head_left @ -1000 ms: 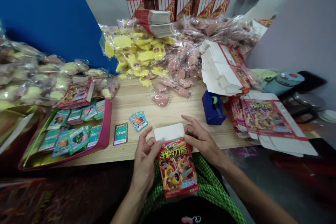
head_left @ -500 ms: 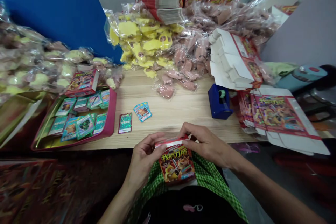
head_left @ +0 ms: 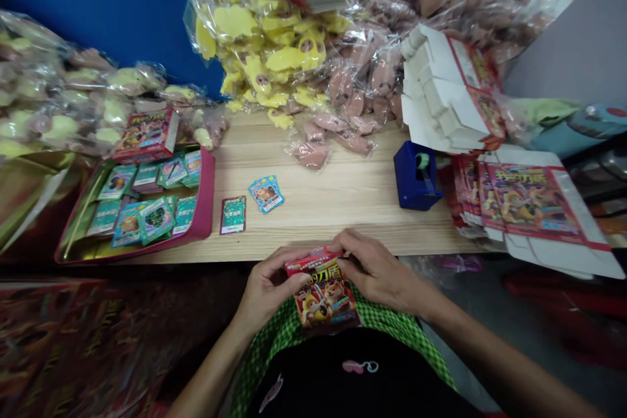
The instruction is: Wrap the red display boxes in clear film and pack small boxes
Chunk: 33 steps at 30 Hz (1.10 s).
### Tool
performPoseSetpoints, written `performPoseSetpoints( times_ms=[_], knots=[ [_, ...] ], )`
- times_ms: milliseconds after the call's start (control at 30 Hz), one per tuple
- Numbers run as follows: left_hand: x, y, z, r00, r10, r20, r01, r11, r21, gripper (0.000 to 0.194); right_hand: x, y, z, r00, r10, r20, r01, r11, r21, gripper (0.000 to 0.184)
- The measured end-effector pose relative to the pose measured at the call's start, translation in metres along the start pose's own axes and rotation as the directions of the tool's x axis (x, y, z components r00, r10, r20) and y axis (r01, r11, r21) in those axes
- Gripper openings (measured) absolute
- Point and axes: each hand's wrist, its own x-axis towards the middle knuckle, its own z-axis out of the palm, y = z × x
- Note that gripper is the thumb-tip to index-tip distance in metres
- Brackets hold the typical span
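A small red printed box (head_left: 324,290) with cartoon dogs on its front rests upright on my lap, just below the table's front edge. My left hand (head_left: 267,287) grips its left side, thumb on the front near the top. My right hand (head_left: 377,271) curls over its top right corner, fingers pressing on the closed top flap. Two loose card packets (head_left: 266,193) (head_left: 233,215) lie on the wooden table (head_left: 343,202) just beyond the box.
A pink tray (head_left: 203,209) of green card packets sits at the left, with a finished box (head_left: 147,134) on it. A blue tape dispenser (head_left: 415,176) stands at the right, beside flat box blanks (head_left: 533,202) and folded boxes (head_left: 448,95). Bagged yellow and pink toys (head_left: 294,65) pile behind.
The box's white top flap, open a second ago, has been folded down and closed. The box has tilted back and dropped lower on my lap, both hands staying on it.
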Motion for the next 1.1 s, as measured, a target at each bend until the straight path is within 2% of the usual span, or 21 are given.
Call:
performPoseSetpoints(
  times_ms=[100, 167, 233, 300, 333, 367, 400, 433, 467, 500, 567, 667, 767, 833, 900, 1000, 1100],
  knots=[
    [-0.003, -0.003, 0.001, 0.996, 0.092, -0.02, -0.089, 0.992, 0.093, 0.021, -0.003, 0.002, 0.008, 0.997, -0.062, -0.042, 0.064, 0.997, 0.043, 0.018],
    [-0.004, 0.005, 0.002, 0.99, 0.131, -0.061, -0.122, 0.984, 0.126, 0.016, -0.003, -0.002, 0.007, 0.992, -0.099, -0.078, 0.107, 0.989, 0.102, 0.018],
    [-0.001, 0.023, 0.003, 0.972, 0.206, -0.116, -0.183, 0.965, 0.188, 0.013, -0.005, -0.006, -0.004, 0.983, -0.105, -0.15, 0.128, 0.98, 0.154, 0.021],
    [0.005, 0.047, 0.001, 0.917, 0.355, -0.185, -0.289, 0.907, 0.306, 0.019, -0.007, -0.003, -0.026, 0.952, 0.003, -0.307, 0.047, 0.987, 0.155, 0.027],
    [0.01, 0.059, 0.0, 0.869, 0.445, -0.218, -0.345, 0.859, 0.378, 0.023, -0.009, 0.001, -0.039, 0.9, 0.112, -0.422, -0.058, 0.988, 0.14, 0.029],
    [0.017, 0.068, 0.0, 0.809, 0.536, -0.242, -0.396, 0.8, 0.45, 0.028, -0.012, 0.008, -0.054, 0.808, 0.231, -0.542, -0.189, 0.973, 0.132, 0.029],
    [0.025, 0.076, 0.001, 0.746, 0.621, -0.242, -0.443, 0.734, 0.515, 0.032, -0.014, 0.017, -0.068, 0.693, 0.327, -0.642, -0.315, 0.939, 0.138, 0.026],
    [0.033, 0.081, 0.004, 0.693, 0.69, -0.21, -0.49, 0.664, 0.565, 0.037, -0.016, 0.027, -0.081, 0.586, 0.396, -0.707, -0.416, 0.896, 0.157, 0.021],
    [0.042, 0.083, 0.009, 0.652, 0.742, -0.155, -0.539, 0.598, 0.593, 0.042, -0.017, 0.038, -0.093, 0.507, 0.446, -0.738, -0.484, 0.855, 0.184, 0.013],
    [0.052, 0.082, 0.014, 0.621, 0.779, -0.082, -0.592, 0.535, 0.603, 0.047, -0.017, 0.048, -0.101, 0.463, 0.483, -0.743, -0.521, 0.827, 0.212, 0.006],
    [0.069, 0.075, 0.024, 0.568, 0.821, 0.051, -0.681, 0.434, 0.59, 0.053, -0.015, 0.063, -0.111, 0.46, 0.538, -0.706, -0.524, 0.807, 0.273, 0.012],
    [0.082, 0.063, 0.031, 0.527, 0.844, 0.102, -0.71, 0.371, 0.598, 0.052, -0.013, 0.073, -0.11, 0.481, 0.579, -0.658, -0.469, 0.804, 0.365, 0.02],
    [0.082, 0.06, 0.027, 0.533, 0.839, 0.113, -0.69, 0.353, 0.632, 0.046, -0.017, 0.073, -0.1, 0.507, 0.549, -0.664, -0.38, 0.834, 0.4, 0.023],
    [0.079, 0.062, 0.023, 0.52, 0.84, 0.153, -0.68, 0.299, 0.67, 0.041, -0.022, 0.076, -0.091, 0.508, 0.518, -0.689, -0.344, 0.855, 0.389, 0.027],
    [0.078, 0.064, 0.021, 0.508, 0.841, 0.186, -0.668, 0.249, 0.701, 0.035, -0.027, 0.082, -0.08, 0.487, 0.486, -0.726, -0.343, 0.871, 0.353, 0.029],
    [0.078, 0.065, 0.019, 0.508, 0.839, 0.195, -0.66, 0.233, 0.715, 0.032, -0.033, 0.093, -0.065, 0.445, 0.436, -0.782, -0.382, 0.882, 0.275, 0.03],
    [0.077, 0.063, 0.021, 0.501, 0.838, 0.217, -0.649, 0.198, 0.734, 0.032, -0.04, 0.089, -0.058, 0.424, 0.372, -0.826, -0.392, 0.897, 0.203, 0.025]
  ],
)
